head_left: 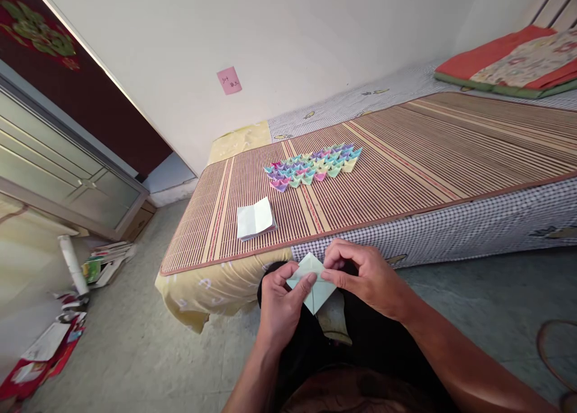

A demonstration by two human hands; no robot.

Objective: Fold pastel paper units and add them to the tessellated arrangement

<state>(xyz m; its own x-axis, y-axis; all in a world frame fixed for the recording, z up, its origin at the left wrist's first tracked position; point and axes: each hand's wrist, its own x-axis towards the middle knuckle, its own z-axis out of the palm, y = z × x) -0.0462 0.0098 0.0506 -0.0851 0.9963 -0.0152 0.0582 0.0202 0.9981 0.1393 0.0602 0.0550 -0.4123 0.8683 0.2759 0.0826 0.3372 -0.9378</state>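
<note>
A pale green folded paper (317, 287) is held over my lap, just in front of the bed's edge. My left hand (282, 305) pinches its left side with thumb and fingers closed. My right hand (360, 275) grips its upper right edge, fingers pressed on the fold. On the striped bamboo mat (428, 160) lie several small folded paper boats (313, 165) in pink, purple, blue and green, set in tight rows. A stack of paper sheets (255, 219) lies nearer the mat's front edge, left of my hands.
The bed (473, 226) has a checked sheet and a yellow cover at its corner. Folded bedding (514, 61) rests at the far right. A pink note (229, 80) is stuck on the wall. Magazines and papers (67, 317) litter the floor at left beside a cabinet.
</note>
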